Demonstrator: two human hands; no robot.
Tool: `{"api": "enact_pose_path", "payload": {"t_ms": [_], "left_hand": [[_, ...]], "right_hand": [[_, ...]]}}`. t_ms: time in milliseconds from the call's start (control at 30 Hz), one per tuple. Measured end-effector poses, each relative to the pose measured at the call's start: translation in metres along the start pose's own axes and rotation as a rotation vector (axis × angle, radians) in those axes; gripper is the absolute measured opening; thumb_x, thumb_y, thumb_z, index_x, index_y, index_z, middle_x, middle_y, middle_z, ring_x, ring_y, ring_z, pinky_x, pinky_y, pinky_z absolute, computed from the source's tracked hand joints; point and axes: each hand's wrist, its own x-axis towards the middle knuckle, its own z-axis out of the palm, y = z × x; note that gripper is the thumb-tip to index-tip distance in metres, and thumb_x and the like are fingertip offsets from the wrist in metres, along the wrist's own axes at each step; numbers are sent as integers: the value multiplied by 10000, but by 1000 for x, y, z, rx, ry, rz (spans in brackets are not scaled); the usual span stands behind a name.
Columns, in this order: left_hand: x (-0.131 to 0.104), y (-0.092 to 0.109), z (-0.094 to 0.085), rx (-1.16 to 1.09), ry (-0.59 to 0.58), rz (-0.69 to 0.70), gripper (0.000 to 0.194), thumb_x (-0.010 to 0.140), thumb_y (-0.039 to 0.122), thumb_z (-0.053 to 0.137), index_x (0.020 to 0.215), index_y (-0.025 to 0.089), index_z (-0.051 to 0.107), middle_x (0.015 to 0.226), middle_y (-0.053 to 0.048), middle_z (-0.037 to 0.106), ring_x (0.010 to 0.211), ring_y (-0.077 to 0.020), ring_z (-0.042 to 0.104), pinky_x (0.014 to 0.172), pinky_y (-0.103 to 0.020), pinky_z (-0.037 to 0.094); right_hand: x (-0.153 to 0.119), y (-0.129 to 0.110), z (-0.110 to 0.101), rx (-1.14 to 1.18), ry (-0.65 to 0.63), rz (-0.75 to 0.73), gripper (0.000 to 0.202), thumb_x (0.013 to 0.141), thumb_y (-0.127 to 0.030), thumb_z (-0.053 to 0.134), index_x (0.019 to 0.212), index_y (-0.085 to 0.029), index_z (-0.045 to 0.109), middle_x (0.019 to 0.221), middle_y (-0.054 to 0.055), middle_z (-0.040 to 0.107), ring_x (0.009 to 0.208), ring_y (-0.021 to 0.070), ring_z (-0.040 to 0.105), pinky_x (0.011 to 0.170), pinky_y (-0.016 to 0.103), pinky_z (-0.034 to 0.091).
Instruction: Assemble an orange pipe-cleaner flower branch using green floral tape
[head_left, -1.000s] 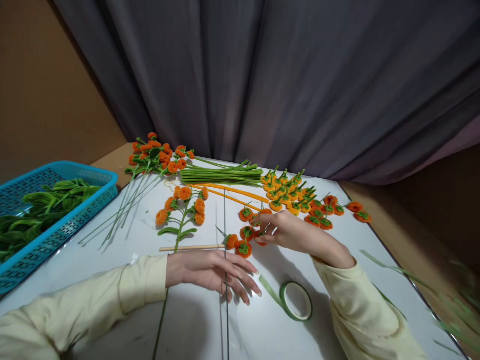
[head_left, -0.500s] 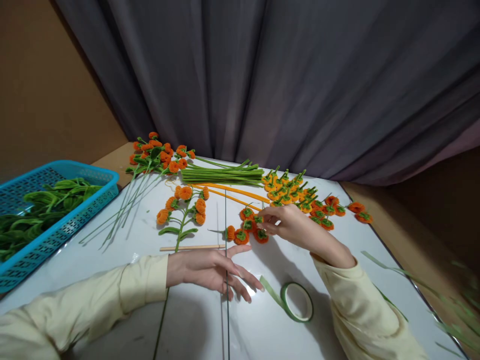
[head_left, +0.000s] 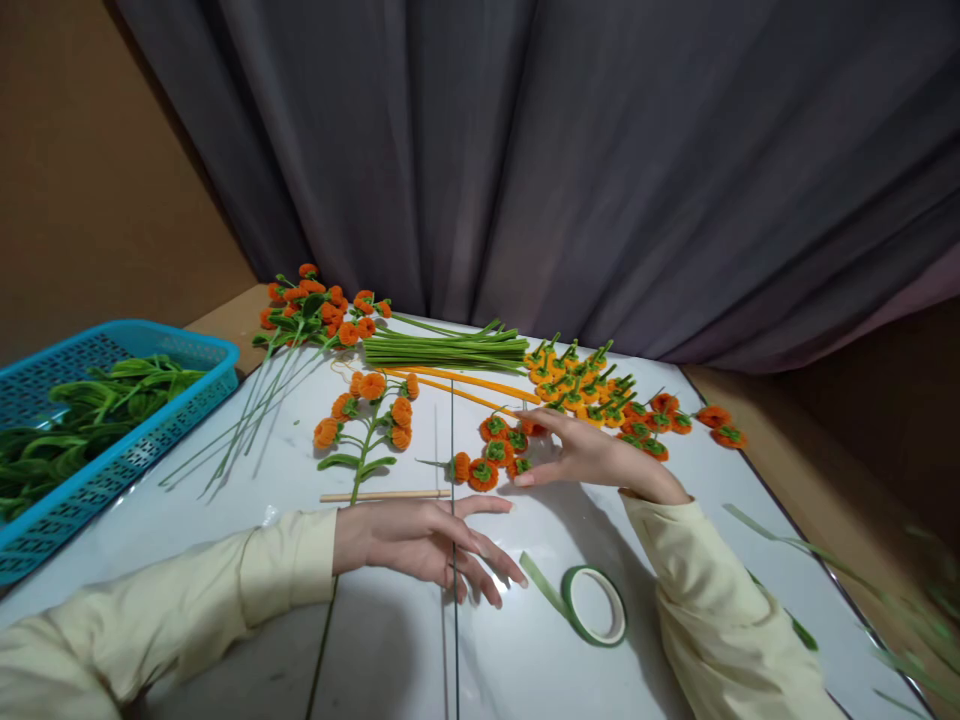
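In the head view, the right hand (head_left: 592,450) could scatter the clustered orange chenille flower heads (head_left: 483,474): its thumb and forefinger are parted at the cluster's right side, so closing them might catch a neighbouring head or drag its wire. It has no visible hold on a head, and whether the fingertips touch one cannot be told. The dark wire (head_left: 456,650) might swing or slip if the left hand (head_left: 420,540) shifts, because it is long and thin and crosses loosely spread fingers; whether they pinch it is unclear. The free end of the green tape roll (head_left: 619,612), just beyond the left fingertips, could stick to a finger or curl under. The flower heads lie on the white tabletop (head_left: 390,640), between the left hand and the yellow flower heads (head_left: 574,380), to the right of the orange flower spray (head_left: 373,386). Most are roundish, green centres facing up, with no clear long axis; the leftmost lies on its side, a thin stem pointing left. The wire's long axis runs almost straight away from the person, from the near edge of view past the left hand, its far end by the orange chenille stems (head_left: 480,378).
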Motion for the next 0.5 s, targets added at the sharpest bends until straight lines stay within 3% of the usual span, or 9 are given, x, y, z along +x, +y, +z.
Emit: {"api": "enact_pose_path", "payload": {"t_ms": [100,333,500], "left_hand": [[1,-1,-2,2,-3,-8,736,760,165,693,1364,235,280,1112,-172,635,869,-235,671,670,-273,396],[1,-1,-3,17,-7,-3,585,765,179,690,1275,230,408,1093,-160,649,864,-232,671,660,-273,399],[0,-1,-2,32,-31,7,488,783,187,681,1226,250,485,1090,-140,654,872,-224,668,647,-267,405]], "right_hand": [[4,-2,6,-89,3,-8,774,576,-509,788,1260,-214,579,1223,120,575,1172,324,501,964,413,420],[2,-20,3,-245,-23,12,592,643,-491,758,1130,-167,675,1185,159,582,1133,354,510,935,419,438],[-3,-20,-4,-228,-68,-20,516,628,-494,759,1027,-169,718,1299,152,541,1180,362,499,974,420,433]]}}
